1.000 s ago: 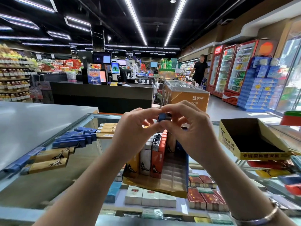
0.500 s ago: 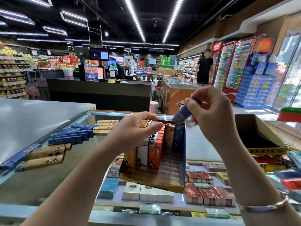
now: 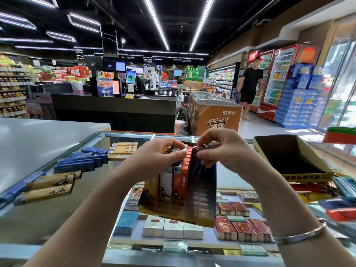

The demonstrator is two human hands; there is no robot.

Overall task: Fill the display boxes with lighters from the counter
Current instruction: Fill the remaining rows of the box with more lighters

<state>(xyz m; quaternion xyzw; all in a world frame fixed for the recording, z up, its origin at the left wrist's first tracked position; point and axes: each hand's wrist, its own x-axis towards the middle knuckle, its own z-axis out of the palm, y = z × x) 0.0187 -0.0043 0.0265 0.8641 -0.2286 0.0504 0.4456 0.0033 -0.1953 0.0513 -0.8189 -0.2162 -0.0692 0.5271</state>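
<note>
Both forearms are bare, with no sleeves in view. The left hand (image 3: 154, 160) wears nothing. The right hand (image 3: 225, 151) wears no rings, but a thin, smooth silver-coloured bangle (image 3: 300, 235) circles its wrist. The fingernails are short and unpainted.

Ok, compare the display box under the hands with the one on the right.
The display box under the hands holds upright lighters in yellow, white and orange rows; the yellow box on the right looks empty. The left hand and right hand work at the first; nothing touches the second. Both sit on the glass counter.
</note>
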